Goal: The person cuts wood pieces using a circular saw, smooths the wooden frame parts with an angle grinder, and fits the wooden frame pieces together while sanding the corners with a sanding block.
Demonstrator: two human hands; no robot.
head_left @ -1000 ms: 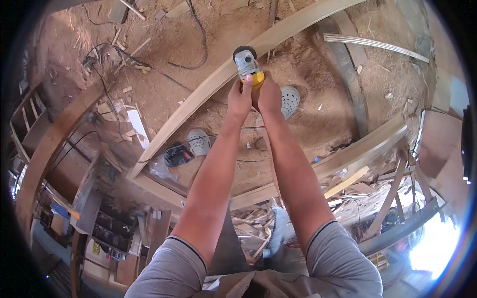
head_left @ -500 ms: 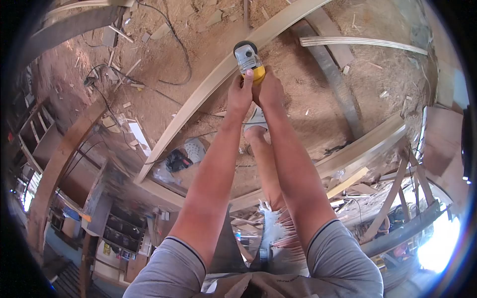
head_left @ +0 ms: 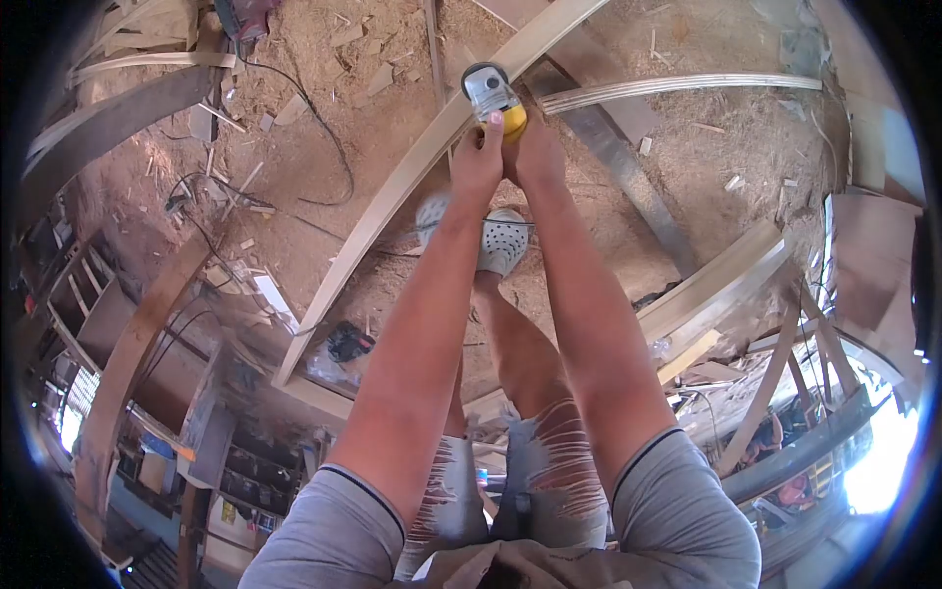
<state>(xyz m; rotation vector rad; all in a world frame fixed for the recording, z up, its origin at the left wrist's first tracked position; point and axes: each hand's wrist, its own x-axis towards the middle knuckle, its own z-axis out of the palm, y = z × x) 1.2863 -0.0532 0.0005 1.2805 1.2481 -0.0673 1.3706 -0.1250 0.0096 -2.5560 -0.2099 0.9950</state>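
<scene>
An angle grinder [head_left: 490, 93] with a grey metal head and a yellow body rests its dark disc on, or just over, a long curved wooden beam [head_left: 412, 169]. My left hand [head_left: 478, 165] is closed around the near left side of the yellow body, thumb up along it. On the other side, my right hand [head_left: 536, 149] is wrapped round the same body, its fingers partly hidden. Both arms reach straight out. Where the disc meets the wood is hard to make out.
My clog [head_left: 503, 241] stands on the sawdust floor, with a cord crossing it. A striped wooden strip [head_left: 687, 86] and a dark plank [head_left: 628, 162] lie to the right. More boards [head_left: 721, 280] rest lower right. A black cable [head_left: 314, 113] snakes at upper left.
The grinder has moved slightly farther along the beam, with both hands still on it. My feet have stepped forward, and the surroundings have shifted left in view.
</scene>
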